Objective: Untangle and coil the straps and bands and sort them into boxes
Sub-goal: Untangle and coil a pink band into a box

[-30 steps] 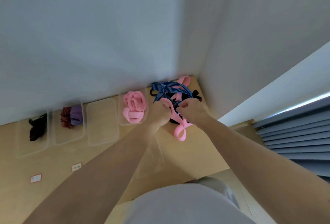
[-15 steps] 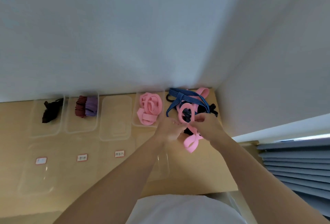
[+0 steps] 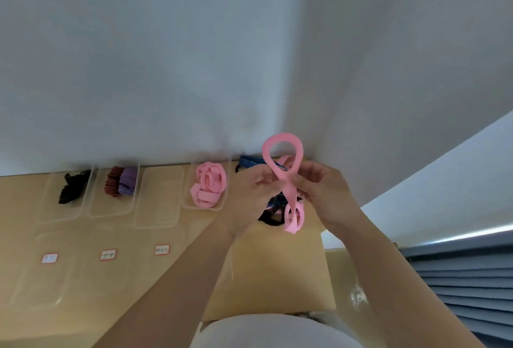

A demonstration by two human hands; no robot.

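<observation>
Left hand (image 3: 255,189) and right hand (image 3: 324,189) are both pinching the pink elastic band (image 3: 288,195) at its crossover, above the tangled pile (image 3: 268,216). It is looking light, floppy and stretchy, so gripping at the twist seems best.

Pale grey walls (image 3: 138,56) meet in a far corner above a light wooden table (image 3: 277,264). Grey-blue blinds (image 3: 466,278) hang at near right, with daylight along their top.

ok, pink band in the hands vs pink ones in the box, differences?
Held band is in the air, pinched by left hand and right hand; boxed bands lie in the clear box. Held band is twisted with an open top loop; boxed bands are coiled. Both pink, flat.
</observation>
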